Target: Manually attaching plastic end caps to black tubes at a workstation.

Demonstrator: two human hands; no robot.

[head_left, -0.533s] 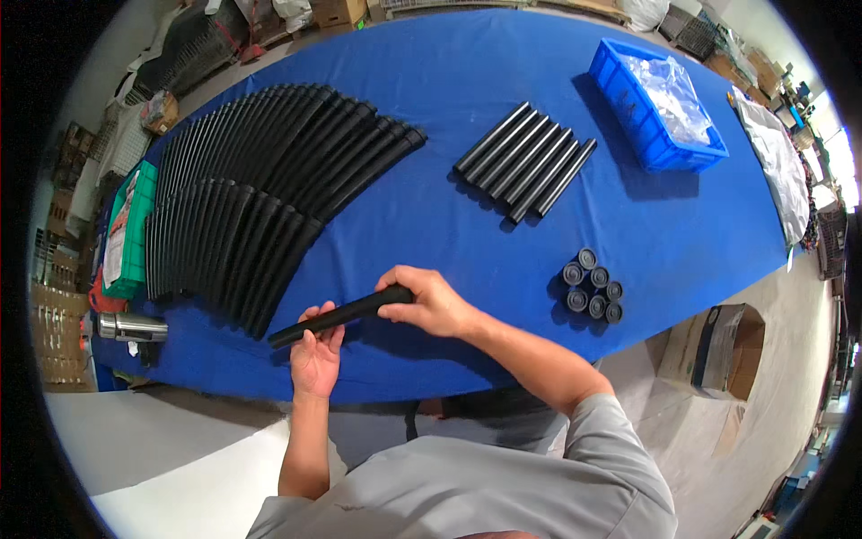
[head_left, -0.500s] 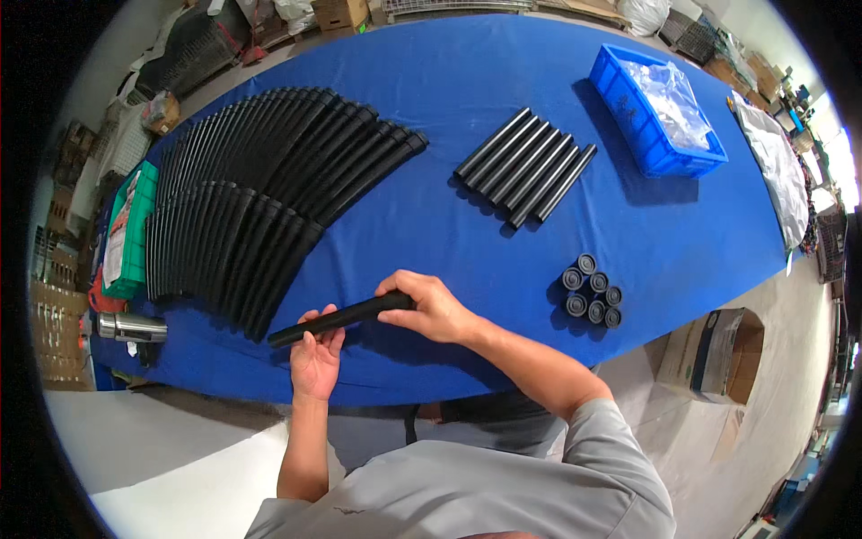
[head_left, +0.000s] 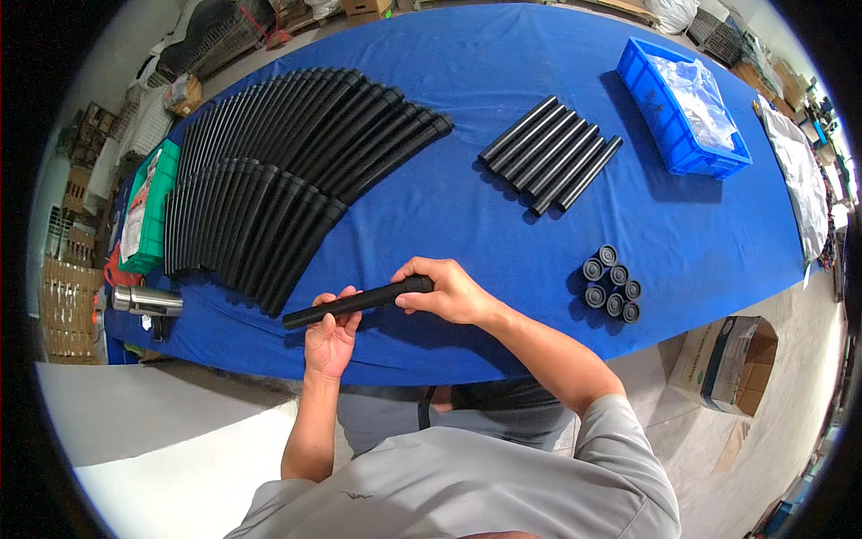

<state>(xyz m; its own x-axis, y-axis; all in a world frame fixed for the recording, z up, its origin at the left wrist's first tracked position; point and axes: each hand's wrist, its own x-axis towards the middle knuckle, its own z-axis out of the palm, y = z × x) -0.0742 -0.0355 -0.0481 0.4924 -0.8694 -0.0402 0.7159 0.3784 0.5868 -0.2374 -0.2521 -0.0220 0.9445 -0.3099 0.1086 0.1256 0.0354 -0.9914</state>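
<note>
Black tube (head_left: 368, 300): I see left hand (head_left: 330, 345) and right hand (head_left: 456, 294) fingers gripping it; dark, unreadable marks (head_left: 657, 106) on the blue crate (head_left: 714, 164).

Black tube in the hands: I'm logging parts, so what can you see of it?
The black tube is straight, slender and matte, perhaps plastic, with a wider collar at its right end. It slants across the view, left end lowest, over the blue cloth. The left hand holds it left of its middle; the right hand holds the collared end, partly hiding it.
</note>
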